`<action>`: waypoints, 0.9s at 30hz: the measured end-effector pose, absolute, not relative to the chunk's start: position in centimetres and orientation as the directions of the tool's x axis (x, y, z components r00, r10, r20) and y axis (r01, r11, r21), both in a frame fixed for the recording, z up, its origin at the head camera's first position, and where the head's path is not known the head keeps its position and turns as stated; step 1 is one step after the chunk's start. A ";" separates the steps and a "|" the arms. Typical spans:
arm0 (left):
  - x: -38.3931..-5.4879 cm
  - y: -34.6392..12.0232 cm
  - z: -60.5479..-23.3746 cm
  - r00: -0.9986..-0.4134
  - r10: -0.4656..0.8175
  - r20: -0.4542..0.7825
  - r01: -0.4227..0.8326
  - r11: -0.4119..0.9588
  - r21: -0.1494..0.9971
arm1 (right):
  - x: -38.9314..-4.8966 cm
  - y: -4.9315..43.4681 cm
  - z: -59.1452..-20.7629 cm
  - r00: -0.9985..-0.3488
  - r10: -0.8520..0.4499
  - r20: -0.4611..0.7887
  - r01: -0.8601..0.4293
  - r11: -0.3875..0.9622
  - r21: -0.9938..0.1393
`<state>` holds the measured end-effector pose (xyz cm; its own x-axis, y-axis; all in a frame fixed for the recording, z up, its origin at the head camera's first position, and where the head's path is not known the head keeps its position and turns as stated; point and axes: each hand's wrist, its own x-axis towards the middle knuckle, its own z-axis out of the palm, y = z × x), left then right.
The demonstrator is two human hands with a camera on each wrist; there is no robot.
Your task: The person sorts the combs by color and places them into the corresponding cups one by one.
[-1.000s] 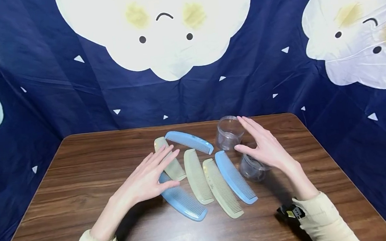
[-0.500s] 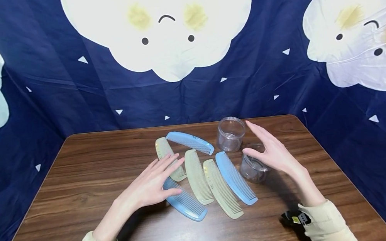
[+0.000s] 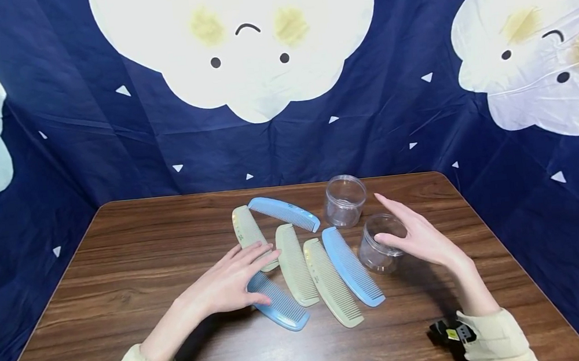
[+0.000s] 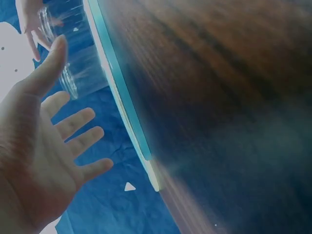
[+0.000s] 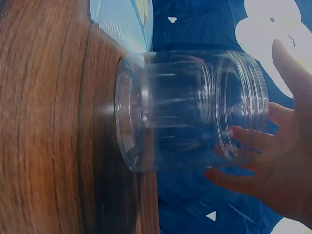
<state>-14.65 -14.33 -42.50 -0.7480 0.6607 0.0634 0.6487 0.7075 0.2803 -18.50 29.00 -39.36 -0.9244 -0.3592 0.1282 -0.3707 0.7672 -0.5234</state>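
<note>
My left hand (image 3: 228,282) hovers with fingers spread over a blue comb (image 3: 287,308) and a pale green comb (image 3: 245,224), holding nothing. In the left wrist view the palm (image 4: 46,161) is apart from the combs, seen edge-on. Beside the nearer clear jar (image 3: 375,256), my right hand (image 3: 428,241) has thumb and fingers parted around its upper right side. The right wrist view shows this lidless jar (image 5: 180,117) standing on the table, the fingers close to its threaded rim. A second clear jar (image 3: 342,210) stands behind it.
Between the hands lie two more pale green combs, one in the middle (image 3: 293,261) and one lower (image 3: 333,286), and a blue comb (image 3: 353,270). Another blue comb (image 3: 284,211) lies farther back. The wooden table (image 3: 120,266) ends at a dark blue cloth (image 3: 244,150).
My right hand has drawn back from the far jar and down to the right, beside the nearer jar. The left hand has lowered slightly toward me over the combs. Combs and jars stay in place.
</note>
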 end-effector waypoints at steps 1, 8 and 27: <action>-14.6 -14.3 -42.5 -0.743 0.667 0.055 0.653 0.704 0.278 | -18.5 29.1 -39.3 -0.923 -0.366 0.120 -0.372 0.767 -0.523; -14.6 -14.0 -42.9 -0.703 0.711 0.013 0.699 0.687 0.197 | -18.5 29.9 -39.4 -0.902 -0.421 0.094 -0.404 0.751 -0.523; -14.9 -13.1 -42.6 -0.647 0.761 -0.046 0.754 0.648 0.104 | -18.4 32.1 -39.9 -0.879 -0.476 0.018 -0.403 0.723 -0.561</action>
<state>-14.93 -13.13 -42.58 -0.6474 0.7607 -0.0464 0.7543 0.6482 0.1042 -18.44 32.11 -39.90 -0.8794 -0.4757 0.0183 -0.4028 0.7230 -0.5613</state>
